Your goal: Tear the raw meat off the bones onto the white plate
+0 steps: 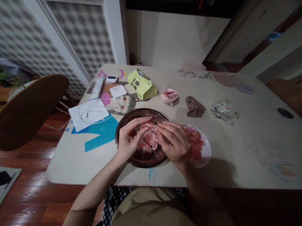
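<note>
My left hand (130, 137) pinches the left side of a pink fruit segment (152, 125), which looks like red pomelo with pale membrane. On its right side, the fingers of my right hand (176, 141) are also closed. Both hands are above a dark round bowl (143, 164), where torn pink-and-white membrane scraps (149, 141) lie. To the right, partly behind my right hand, is a white plate (206, 155) heaped with peeled pink pulp (196, 144). Beyond the bowl sits a larger piece of the fruit (169, 96) with pale pink skin.
A yellow-green packet (141, 85), a white box-like device (118, 91) and a white cable over paper (89, 113) stand back left. A brown cloth (194, 107), crumpled clear plastic (223, 111) and a dark oval object (285, 113) lie right. A wooden chair (27, 110) is at left.
</note>
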`<action>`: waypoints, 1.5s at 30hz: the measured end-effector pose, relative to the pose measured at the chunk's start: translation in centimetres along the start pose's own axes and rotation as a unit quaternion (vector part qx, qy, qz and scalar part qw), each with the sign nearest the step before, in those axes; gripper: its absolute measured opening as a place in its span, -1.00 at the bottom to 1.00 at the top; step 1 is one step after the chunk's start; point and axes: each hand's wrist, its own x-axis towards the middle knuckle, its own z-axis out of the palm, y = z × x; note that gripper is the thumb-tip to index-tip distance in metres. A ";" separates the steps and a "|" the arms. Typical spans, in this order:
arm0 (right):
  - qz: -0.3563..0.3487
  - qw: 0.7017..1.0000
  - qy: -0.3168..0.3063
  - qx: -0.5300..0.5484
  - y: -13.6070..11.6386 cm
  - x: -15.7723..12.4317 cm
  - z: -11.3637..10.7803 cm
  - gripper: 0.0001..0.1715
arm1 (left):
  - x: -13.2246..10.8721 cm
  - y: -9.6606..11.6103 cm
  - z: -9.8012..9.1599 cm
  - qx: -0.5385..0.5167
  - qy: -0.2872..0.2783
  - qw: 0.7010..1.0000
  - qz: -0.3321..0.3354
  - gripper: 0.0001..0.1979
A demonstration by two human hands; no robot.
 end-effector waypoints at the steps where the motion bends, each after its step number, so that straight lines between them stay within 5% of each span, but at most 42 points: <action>1: 0.000 1.000 0.000 0.003 0.0 -0.1 -0.2 -0.67 | 0.0 0.1 0.2 -0.004 -0.006 1.000 -0.002 -0.75; 6: -0.033 0.998 -0.011 -0.056 0.7 -1.4 -2.0 -0.68 | -0.5 1.5 2.4 0.031 -0.015 0.999 0.033 -0.77; 13: -0.055 0.982 0.007 -0.178 2.7 -5.0 -6.9 -0.70 | -2.9 3.5 8.6 0.039 -0.044 0.998 0.010 -0.72; 23: 0.020 0.982 0.002 -0.187 5.9 -9.8 -10.4 -0.83 | -3.8 1.1 14.8 0.039 -0.106 0.994 0.000 -0.73; 35: 0.097 0.983 0.019 -0.152 5.3 -10.9 -10.2 -0.63 | -4.5 0.3 16.2 0.057 -0.105 0.993 -0.014 -0.69; 45: 0.117 0.977 0.003 -0.180 4.7 -11.5 -9.6 -0.68 | -4.9 0.4 15.9 0.129 -0.114 0.983 0.060 -0.64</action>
